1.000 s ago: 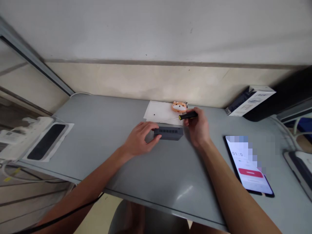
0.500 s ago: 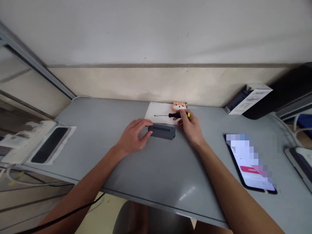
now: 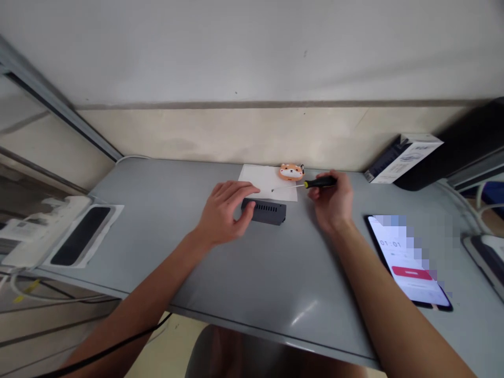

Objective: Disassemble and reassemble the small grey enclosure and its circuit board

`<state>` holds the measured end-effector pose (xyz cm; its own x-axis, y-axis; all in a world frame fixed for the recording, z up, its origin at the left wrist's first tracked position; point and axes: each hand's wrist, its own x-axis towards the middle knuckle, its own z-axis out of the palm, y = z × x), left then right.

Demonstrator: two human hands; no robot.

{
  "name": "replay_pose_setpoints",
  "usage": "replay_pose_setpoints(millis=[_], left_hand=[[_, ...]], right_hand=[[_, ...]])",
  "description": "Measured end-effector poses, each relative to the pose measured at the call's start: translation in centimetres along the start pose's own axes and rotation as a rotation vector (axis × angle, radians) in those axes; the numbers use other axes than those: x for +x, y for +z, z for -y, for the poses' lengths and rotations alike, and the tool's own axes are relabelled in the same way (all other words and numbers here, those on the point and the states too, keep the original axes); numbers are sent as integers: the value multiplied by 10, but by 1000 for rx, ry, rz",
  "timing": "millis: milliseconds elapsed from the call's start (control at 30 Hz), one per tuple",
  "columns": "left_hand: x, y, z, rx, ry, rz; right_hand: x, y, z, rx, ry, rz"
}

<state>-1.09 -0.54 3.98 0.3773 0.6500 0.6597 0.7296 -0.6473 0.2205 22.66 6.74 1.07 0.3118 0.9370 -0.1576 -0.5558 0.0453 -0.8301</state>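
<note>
On the grey desk lies a dark grey slotted plastic casing point(image 3: 268, 213), its left end partly hidden by my left hand point(image 3: 228, 210). That hand has thumb and index finger spread, with the thumb over the casing's left end and the index finger reaching over the white paper point(image 3: 252, 175). In my right hand point(image 3: 336, 202) is a screwdriver point(image 3: 321, 182) with a black handle and a yellow collar. Its thin shaft points left, and a small dark bit shows at its tip above the paper; I cannot tell what that is.
An orange animal-faced case point(image 3: 291, 172) sits at the paper's back right corner. A lit phone point(image 3: 409, 262) lies at the right, with a small box point(image 3: 405, 160) and a black cylinder point(image 3: 452, 147) behind. On the left are a power strip point(image 3: 23, 236) and a dark oblong point(image 3: 81, 236).
My right hand has moved right and turned over, carrying the screwdriver away from the casing's left end. My left hand has shifted slightly right, its index finger now off the casing.
</note>
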Motion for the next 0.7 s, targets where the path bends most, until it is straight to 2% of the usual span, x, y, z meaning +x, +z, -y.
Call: replay_pose_setpoints(millis=[100, 233, 333, 500, 700], left_hand=[[7, 7, -8, 6, 47, 64], [9, 15, -15, 3, 54, 127], [8, 16, -17, -1, 62, 133], [7, 18, -18, -2, 98, 114], [7, 26, -20, -3, 77, 112]], right_hand=[[3, -3, 6, 52, 16, -68], [7, -8, 6, 13, -24, 7], [6, -6, 6, 22, -27, -3], [2, -1, 7, 93, 60, -82], [8, -6, 0, 30, 27, -6]])
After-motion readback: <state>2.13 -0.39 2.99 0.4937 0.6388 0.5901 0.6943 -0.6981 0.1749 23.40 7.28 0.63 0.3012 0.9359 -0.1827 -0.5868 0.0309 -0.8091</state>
